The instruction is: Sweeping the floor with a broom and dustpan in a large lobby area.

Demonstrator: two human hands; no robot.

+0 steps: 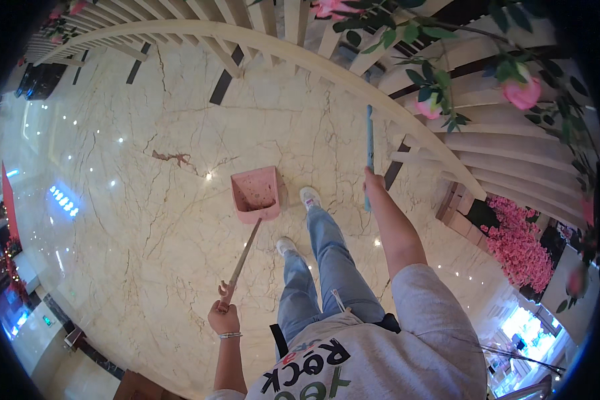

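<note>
Left hand clenched on handle of pink dustpan, resting on marble floor at 12 o'clock from feet; right hand grasping blue broom handle. Risk: tilted pan spilling debris.

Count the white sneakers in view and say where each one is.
2. One white sneaker is planted just right of the pink dustpan. The other white sneaker is nearer the person, right of the dustpan handle. Both are partly covered by the jeans.
</note>
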